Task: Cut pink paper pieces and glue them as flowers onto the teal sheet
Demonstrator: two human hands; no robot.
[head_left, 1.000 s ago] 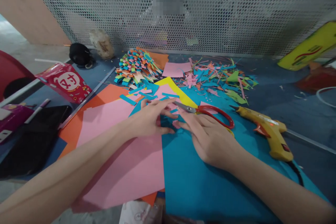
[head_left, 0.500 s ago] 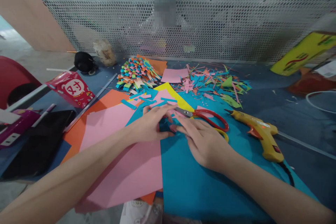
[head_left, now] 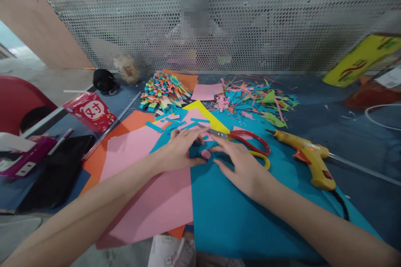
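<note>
A small pink paper piece [head_left: 205,154] with a jagged edge lies between my hands over the blue paper sheet [head_left: 232,217]. My left hand [head_left: 177,150] curves around its left side, thumb and fingers apart, thumb tip close to the piece. On the other side, my right hand [head_left: 239,160] is open, index finger stretched forward and thumb spread away. Scissors [head_left: 260,139] with a red and a yellow handle loop lie just beyond the right hand, their blades partly hidden by the fingers. A pink paper sheet [head_left: 147,200] sits under my left forearm.
A yellow glue gun [head_left: 305,150] lies to the right. Behind are a pile of folded paper strips [head_left: 163,91] and paper scraps [head_left: 253,100]. At left are a red packet [head_left: 90,110] and a black tablet-like object [head_left: 58,175]. A perforated metal panel [head_left: 140,12] stands behind.
My right hand's thumb and fingers have spread and drawn back a little from the left hand. The small pink piece now shows between the hands. The view has shifted slightly.
</note>
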